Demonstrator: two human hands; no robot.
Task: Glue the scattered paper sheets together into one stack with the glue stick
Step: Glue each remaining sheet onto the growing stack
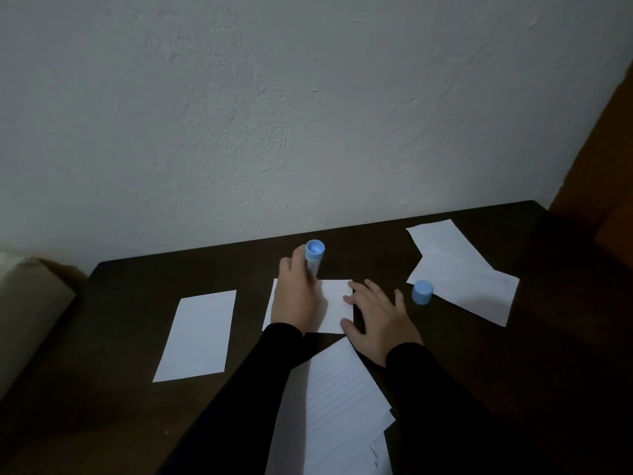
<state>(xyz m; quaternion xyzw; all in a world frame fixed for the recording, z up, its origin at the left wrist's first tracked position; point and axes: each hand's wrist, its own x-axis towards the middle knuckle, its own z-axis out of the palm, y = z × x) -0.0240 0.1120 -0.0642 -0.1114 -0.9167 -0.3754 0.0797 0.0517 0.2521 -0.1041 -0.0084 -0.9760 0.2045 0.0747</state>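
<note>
My left hand [294,296] grips a light blue glue stick [313,257], held upright with its lower end on a white paper sheet [334,308] in the middle of the dark table [113,337]. My right hand [376,317] lies flat with spread fingers on that sheet's right edge. The glue stick's blue cap [422,292] stands just right of my right hand. Another white sheet [200,334] lies to the left, two overlapping sheets [462,269] at the back right, and lined sheets [342,406] near the front between my sleeves.
A pale wall [308,114] rises directly behind the table's back edge. A brown surface [609,159] stands at the far right, and a light cushion-like shape [27,303] sits beyond the table's left edge.
</note>
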